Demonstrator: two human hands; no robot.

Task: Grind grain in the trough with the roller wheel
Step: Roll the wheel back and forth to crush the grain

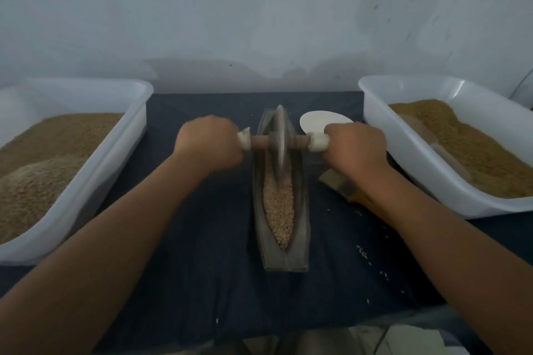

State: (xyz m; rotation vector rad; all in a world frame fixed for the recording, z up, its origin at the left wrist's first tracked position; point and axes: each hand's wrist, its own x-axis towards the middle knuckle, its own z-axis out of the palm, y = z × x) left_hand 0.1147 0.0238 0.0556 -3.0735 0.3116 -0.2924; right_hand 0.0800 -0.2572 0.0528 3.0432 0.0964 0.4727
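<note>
Two grips are on the job. My left grip (207,143) is curled tight round the left end of the bar (259,143). My right grip (356,147) is curled tight round the right end. The bar goes through the middle of the roller wheel (279,138) and lies side to side.

The wheel stands on its edge in the trough (301,210), near the far end. The trough sits in the middle of the tabletop (202,239). Its long way runs from far to near, straight toward me, so the bar and the trough make a cross.

Most of the grain (278,204) I can see lies on my side of the wheel. Both grips are just as near to the wheel, one on each side.

I think the next roll should come back toward me, along the trough. Both sides should pull the same, so the wheel does not tip or climb the wall.
</note>
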